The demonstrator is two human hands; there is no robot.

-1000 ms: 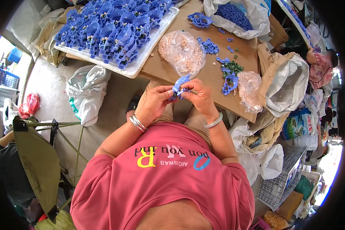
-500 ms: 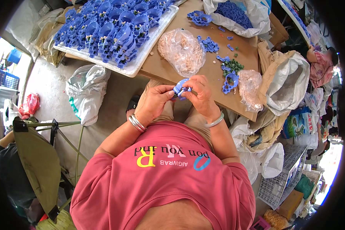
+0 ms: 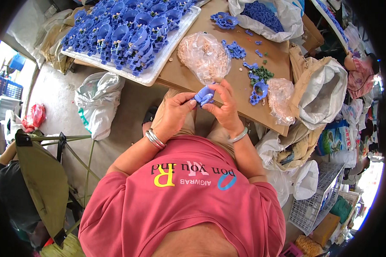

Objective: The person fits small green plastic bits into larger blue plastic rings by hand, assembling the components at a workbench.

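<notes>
A small blue toy part [image 3: 204, 97] is up over the near edge of the bench [image 3: 240, 96], right between the two hands, so neither is nearer. The left hand [image 3: 176, 115] pinches its left side. The right hand [image 3: 226, 112] holds its right side, finger on top, thumb below. Which way is its long way is hard to tell. Colored letters, upside down, mark the pink-red shirt [image 3: 180, 210].

Blue piece [image 3: 204, 96] turned, right fingers [image 3: 224, 92] wider apart
</notes>
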